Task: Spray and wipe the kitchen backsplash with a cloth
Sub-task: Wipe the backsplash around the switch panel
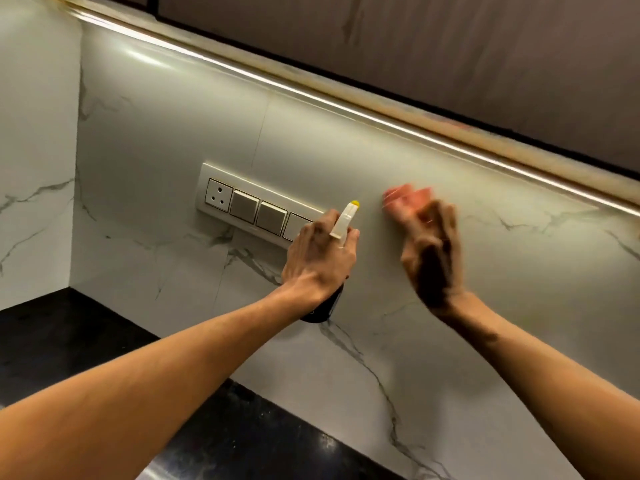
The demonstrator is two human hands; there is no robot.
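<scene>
My left hand (pixel 317 259) grips a spray bottle (pixel 343 221) with a white trigger head and yellow nozzle tip; its dark body shows below the hand. The nozzle points at the white marble backsplash (pixel 346 150). My right hand (pixel 429 251) is blurred with motion against the backsplash, to the right of the bottle. A pinkish-red cloth (pixel 403 199) shows as a smear at its fingertips. How the fingers hold the cloth is lost in the blur.
A switch and socket panel (pixel 249 206) sits on the backsplash just left of the bottle. A black stone counter (pixel 69 348) runs below. A lit strip (pixel 311 95) and dark upper cabinets (pixel 450 46) are above. A side wall (pixel 34 168) closes the left corner.
</scene>
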